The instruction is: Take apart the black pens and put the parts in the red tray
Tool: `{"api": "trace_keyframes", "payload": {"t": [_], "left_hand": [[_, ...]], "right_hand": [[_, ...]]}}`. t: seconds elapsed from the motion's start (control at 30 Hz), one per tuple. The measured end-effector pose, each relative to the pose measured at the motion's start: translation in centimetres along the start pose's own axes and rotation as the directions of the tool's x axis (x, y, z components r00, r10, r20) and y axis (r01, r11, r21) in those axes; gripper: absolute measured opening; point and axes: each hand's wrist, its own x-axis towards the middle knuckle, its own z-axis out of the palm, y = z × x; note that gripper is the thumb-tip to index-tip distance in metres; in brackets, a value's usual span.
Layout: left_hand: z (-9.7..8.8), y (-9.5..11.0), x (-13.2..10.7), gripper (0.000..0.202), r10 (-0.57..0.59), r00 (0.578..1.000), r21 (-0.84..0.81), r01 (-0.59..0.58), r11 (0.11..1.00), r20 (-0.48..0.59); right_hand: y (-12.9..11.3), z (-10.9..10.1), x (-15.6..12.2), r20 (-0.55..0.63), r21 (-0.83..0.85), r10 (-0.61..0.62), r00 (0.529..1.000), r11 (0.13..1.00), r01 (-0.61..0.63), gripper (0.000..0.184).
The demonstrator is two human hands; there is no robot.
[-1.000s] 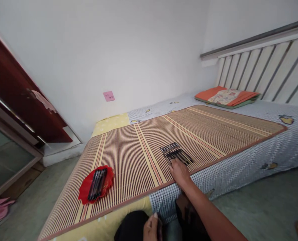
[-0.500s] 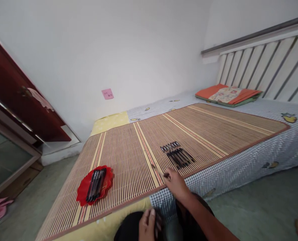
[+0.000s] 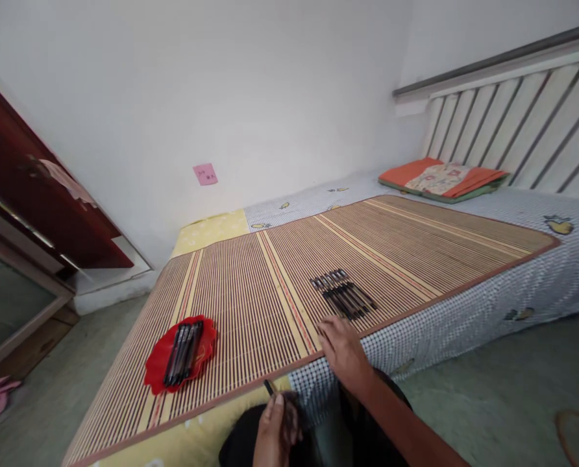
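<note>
Low in the view, my left hand (image 3: 276, 425) is closed on a slim dark pen (image 3: 269, 387), whose black end sticks out past the thumb. The rest of that pen is hidden by the fingers. My right hand (image 3: 343, 350) is over the mat's front edge, its fingers loosely bent and apart, with nothing visible in them. Just beyond it, a row of several dark pens (image 3: 345, 295) lies side by side on the striped mat (image 3: 250, 298). Further left, several more pens (image 3: 183, 353) lie together on a red scalloped plate (image 3: 154, 366).
The mat covers a bed with a checked sheet (image 3: 494, 305). An orange and green folded cloth (image 3: 440, 178) lies by the white slatted headboard (image 3: 494, 123). A white wall (image 3: 294, 97) with a pink note (image 3: 205, 174) stands behind, and a red-brown door (image 3: 70, 214) is at left.
The pen that my right hand held over the mat is gone from it, and a pen now shows in my left hand. My left hand has moved slightly left and up.
</note>
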Motion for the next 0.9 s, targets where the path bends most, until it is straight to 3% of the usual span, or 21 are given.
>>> {"api": "trace_keyframes", "payload": {"t": [0.1, 0.23, 0.37, 0.7, 0.9], "left_hand": [[0.0, -0.7, 0.4, 0.054, -0.001, 0.998, 0.070, 0.005, 0.998, -0.065], [0.2, -1.2, 0.6, 0.059, 0.023, 0.995, 0.102, -0.014, 0.995, -0.095], [0.0, -1.6, 0.8, 0.066, 0.025, 0.987, 0.094, -0.010, 0.996, -0.160], [0.8, -0.4, 0.3, 0.064, -0.016, 1.000, 0.183, 0.020, 0.983, -0.024], [0.7, -0.8, 0.2, 0.060, 0.038, 0.998, 0.188, -0.027, 0.982, -0.053]], "right_hand": [[2.6, -0.1, 2.0, -0.092, -0.277, 0.045, 0.995, 0.959, -0.069, 0.027], [4.0, 0.7, 2.7, -0.074, -0.405, 0.094, 0.993, 0.907, -0.116, 0.030], [4.3, 1.4, 2.7, -0.024, -0.431, 0.135, 0.991, 0.892, -0.132, 0.031], [4.4, 1.6, 2.6, 0.004, -0.452, 0.165, 0.986, 0.880, -0.145, 0.033], [3.8, 1.3, 2.4, -0.019, -0.324, 0.046, 0.999, 0.945, -0.050, 0.032]]}}
